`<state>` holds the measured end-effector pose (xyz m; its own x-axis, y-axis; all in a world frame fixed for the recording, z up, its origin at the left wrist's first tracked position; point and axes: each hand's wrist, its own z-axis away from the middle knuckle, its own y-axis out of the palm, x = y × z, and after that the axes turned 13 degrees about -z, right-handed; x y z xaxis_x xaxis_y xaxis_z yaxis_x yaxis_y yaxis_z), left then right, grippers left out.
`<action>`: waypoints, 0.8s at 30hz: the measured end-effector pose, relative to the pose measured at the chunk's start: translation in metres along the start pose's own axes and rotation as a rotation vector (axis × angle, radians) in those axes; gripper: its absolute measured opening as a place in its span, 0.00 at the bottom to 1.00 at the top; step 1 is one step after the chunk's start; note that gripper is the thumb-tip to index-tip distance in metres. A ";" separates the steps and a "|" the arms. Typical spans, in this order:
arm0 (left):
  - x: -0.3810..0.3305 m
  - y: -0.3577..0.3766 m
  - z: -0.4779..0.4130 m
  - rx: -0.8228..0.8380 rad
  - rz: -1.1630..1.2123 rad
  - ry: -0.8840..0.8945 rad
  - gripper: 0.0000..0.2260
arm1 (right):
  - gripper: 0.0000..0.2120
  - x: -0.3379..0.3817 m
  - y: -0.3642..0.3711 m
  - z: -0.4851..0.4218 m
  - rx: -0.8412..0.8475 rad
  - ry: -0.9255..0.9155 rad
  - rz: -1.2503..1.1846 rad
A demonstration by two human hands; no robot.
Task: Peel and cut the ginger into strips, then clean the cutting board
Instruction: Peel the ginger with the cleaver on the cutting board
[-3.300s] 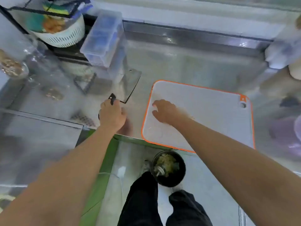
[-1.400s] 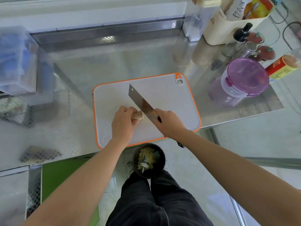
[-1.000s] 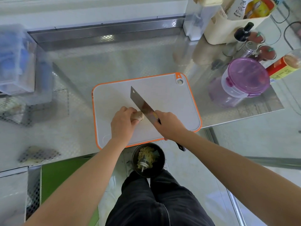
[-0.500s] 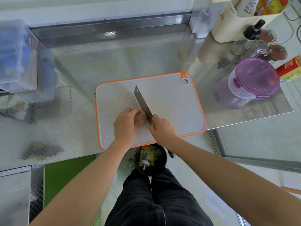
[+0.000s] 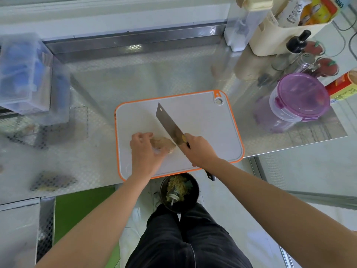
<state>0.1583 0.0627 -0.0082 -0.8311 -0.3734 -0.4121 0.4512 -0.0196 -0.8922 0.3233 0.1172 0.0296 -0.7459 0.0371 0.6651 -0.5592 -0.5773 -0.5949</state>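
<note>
The cutting board (image 5: 193,117) lies on the counter (image 5: 135,78) at its near edge. On the board's near left part lies the ginger (image 5: 163,145), with the left hand (image 5: 144,151) over its left end and the knife (image 5: 168,122), held by the right hand (image 5: 199,149), at its right end. A lidded container (image 5: 301,97) stands right of the board, a storage box (image 5: 23,74) far left, and a bin (image 5: 179,192) on the floor below the board's near edge.

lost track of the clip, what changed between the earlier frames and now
The cleaver passed from the left hand to the right hand, which now grips it over the cutting board. The left hand took up the ginger and holds it down on the board, more of it showing than a moment ago, the blade at its right end. The board and the bin on the floor stayed put.
</note>
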 end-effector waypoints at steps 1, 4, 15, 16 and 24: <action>-0.004 0.002 0.003 0.023 0.088 -0.121 0.30 | 0.10 -0.002 0.005 0.002 0.015 0.001 0.013; -0.010 0.012 0.004 0.051 0.254 -0.290 0.32 | 0.11 -0.005 0.014 0.006 0.036 0.014 -0.002; -0.010 0.030 -0.003 -0.018 0.707 -0.511 0.29 | 0.07 0.005 -0.005 0.022 0.018 -0.137 0.174; -0.011 0.029 -0.004 -0.018 0.708 -0.520 0.29 | 0.06 0.006 -0.006 0.023 0.027 -0.140 0.203; -0.016 0.022 -0.006 -0.003 0.771 -0.527 0.27 | 0.04 0.009 -0.014 0.026 0.036 -0.154 0.294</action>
<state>0.1797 0.0742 -0.0218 -0.0475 -0.6553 -0.7538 0.8153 0.4106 -0.4083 0.3338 0.1042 0.0558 -0.8086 -0.2577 0.5289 -0.3127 -0.5732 -0.7574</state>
